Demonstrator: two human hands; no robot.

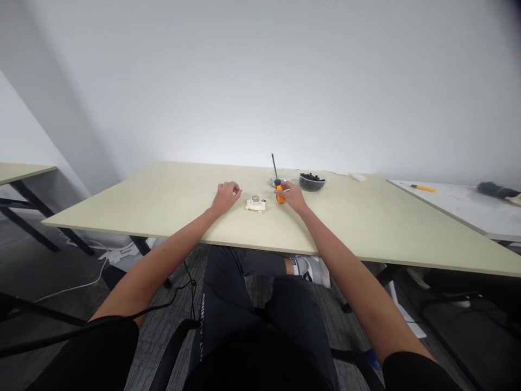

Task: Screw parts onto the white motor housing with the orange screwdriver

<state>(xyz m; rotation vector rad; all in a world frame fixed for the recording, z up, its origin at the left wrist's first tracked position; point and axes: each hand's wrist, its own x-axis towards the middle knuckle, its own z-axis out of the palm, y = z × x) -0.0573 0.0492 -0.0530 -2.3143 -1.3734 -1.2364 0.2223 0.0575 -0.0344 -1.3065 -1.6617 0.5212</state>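
Observation:
My right hand (pixel 293 196) is closed around the orange and black handle of a screwdriver (pixel 279 194), whose shaft points up and away from me. To its left, a small white plastic part (pixel 255 206) with a round metallic piece on top lies on the table. My left hand (pixel 226 196) rests just left of that part, apart from it. Its fingers are curled, thumb and fingertip close together; whatever they may hold is too small to make out. Behind the screwdriver sits a shallow clear dish (pixel 287 178) with small silvery pieces, partly hidden.
A clear bowl (pixel 312 185) of small black parts stands right of the dish. White scraps (pixel 358 177) lie near the wall. On the white table (pixel 456 209) at the right are a yellow utility knife (pixel 423 188) and a dark tool (pixel 496 190). My table's front edge (pixel 260 247) runs above my legs.

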